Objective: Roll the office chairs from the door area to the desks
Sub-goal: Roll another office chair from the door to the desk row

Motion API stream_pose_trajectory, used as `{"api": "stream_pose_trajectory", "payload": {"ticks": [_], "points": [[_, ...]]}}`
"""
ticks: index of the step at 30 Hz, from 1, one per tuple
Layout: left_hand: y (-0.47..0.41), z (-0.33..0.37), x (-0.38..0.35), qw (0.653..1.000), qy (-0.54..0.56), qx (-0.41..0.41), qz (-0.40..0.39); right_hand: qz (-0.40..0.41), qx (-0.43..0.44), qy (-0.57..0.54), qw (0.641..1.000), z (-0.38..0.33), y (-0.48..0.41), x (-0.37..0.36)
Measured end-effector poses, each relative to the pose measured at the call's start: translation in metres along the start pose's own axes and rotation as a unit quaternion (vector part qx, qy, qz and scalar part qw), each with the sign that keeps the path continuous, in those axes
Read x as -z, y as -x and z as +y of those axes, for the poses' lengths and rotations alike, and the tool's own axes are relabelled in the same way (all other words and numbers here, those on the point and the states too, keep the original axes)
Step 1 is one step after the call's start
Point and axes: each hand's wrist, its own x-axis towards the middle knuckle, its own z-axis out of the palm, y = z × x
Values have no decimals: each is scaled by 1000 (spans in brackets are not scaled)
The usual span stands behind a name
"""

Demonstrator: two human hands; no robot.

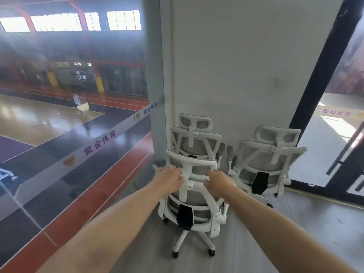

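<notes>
We curl left hand (pixel 170 177) & right hand (pixel 218 182) round the near chair (pixel 197 200) headrest. Glass wall (pixel 78 146) close on L, back chair (pixel 195 142) & right chair (pixel 269 156) just ahead; floor (pixel 285 233) open to R.

Wall (pixel 246 66): plain white, 12 o'clock; small switch plate (pixel 279 82) toward 1 o'clock.
Floor (pixel 295 223): grey planks, 5 o'clock.
Glass partition (pixel 59 154): 9 o'clock, crossed by pale strip (pixel 98 143) with purple lettering.
Beyond glass: wooden sports court (pixel 29 115), red lanes, bright high windows (pixel 124 20) at 11 o'clock.
Door (pixel 323 75): black-framed glass, 3 o'clock, sunlit patches behind.
</notes>
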Motion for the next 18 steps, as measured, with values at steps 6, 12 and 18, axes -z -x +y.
{"api": "stream_pose_trajectory", "payload": {"ticks": [6,12,18], "points": [[-101,-55,0,999,1,-24,24,-1,-9,-34,999,-10,-100,-3],[-163,-89,-32,999,9,-43,-22,-17,21,-33,999,-11,-170,-29],[-203,-97,-62,993,-17,-107,-55,-45,13,13,999,2,-212,-61]]}}
